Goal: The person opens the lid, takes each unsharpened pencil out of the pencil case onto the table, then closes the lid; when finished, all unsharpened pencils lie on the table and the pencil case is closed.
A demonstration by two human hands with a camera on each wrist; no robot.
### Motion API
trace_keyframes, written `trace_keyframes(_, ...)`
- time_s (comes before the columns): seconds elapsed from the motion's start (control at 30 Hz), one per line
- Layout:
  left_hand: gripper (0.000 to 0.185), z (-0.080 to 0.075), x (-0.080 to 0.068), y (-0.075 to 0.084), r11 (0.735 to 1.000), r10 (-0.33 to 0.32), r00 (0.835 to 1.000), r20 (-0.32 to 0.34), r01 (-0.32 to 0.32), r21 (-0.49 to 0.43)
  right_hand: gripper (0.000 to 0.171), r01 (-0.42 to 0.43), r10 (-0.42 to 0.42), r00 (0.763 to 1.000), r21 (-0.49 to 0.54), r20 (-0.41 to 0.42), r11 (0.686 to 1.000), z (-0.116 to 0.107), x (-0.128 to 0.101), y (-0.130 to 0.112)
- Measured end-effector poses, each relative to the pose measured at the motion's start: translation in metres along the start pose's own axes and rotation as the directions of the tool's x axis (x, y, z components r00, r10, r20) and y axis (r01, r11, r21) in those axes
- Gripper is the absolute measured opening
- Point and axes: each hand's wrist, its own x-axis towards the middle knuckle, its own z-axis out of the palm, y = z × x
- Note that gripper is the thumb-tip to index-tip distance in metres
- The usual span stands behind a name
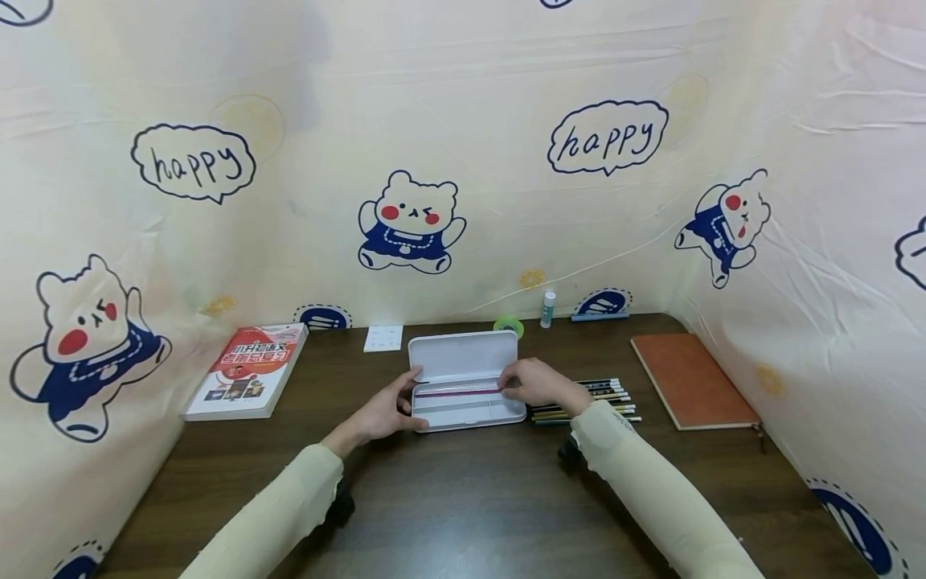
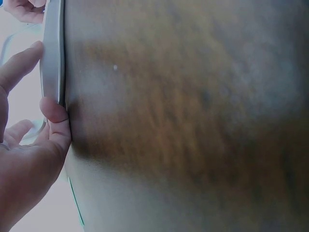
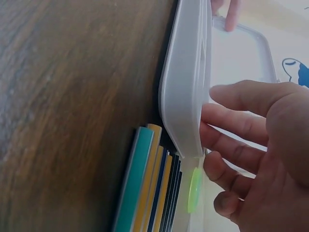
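A white pencil case lies on the table with its lid raised at the back. My left hand grips its left end; the left wrist view shows the thumb and fingers spread about the case's edge. Along the inside of the case runs a thin pink pencil. My right hand is over the right end of the case, its curled fingers at the pencil's right end. In the right wrist view the right fingertips dip behind the case wall, so the pencil is hidden there.
Several pencils lie beside the case's right end. A brown notebook is at the right, a book at the left. Along the back are a white card, green tape, a glue stick and a blue pen-like stick.
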Motion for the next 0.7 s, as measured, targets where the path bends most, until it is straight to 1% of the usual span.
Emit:
trace_keyframes(0.17, 0.102, 0.0006, -0.001, -0.001, 1.0, 0.005, 1.0, -0.001, -0.005, -0.002, 0.012, 0.025, -0.025, 0.998, -0.008, 0.06, 1.0, 0.0014, 0.0019, -0.0013)
trace_keyframes(0.3, 0.103, 0.0006, -0.0009, -0.0024, 1.0, 0.011, 1.0, -0.004, -0.011, 0.001, 0.009, 0.038, -0.037, 0.997, -0.014, 0.074, 0.999, 0.0021, 0.0037, -0.0014)
trace_keyframes(0.4, 0.104, 0.0004, -0.0011, -0.0025, 1.0, 0.01, 1.0, -0.005, -0.01, 0.004, 0.01, 0.042, -0.04, 0.996, -0.023, 0.076, 0.999, 0.0025, 0.0049, -0.0011)
trace_keyframes(0.5, 0.105, 0.0007, -0.0013, -0.0029, 1.0, 0.016, 1.0, -0.004, -0.016, 0.01, 0.01, 0.033, -0.031, 0.997, -0.02, 0.077, 0.999, 0.0028, 0.0054, -0.0013)
trace_keyframes(0.7, 0.104, 0.001, -0.0013, -0.002, 1.0, 0.005, 1.0, -0.007, -0.005, 0.005, 0.009, -0.008, 0.008, 0.997, 0.009, 0.08, 1.0, 0.0026, 0.0046, -0.0033)
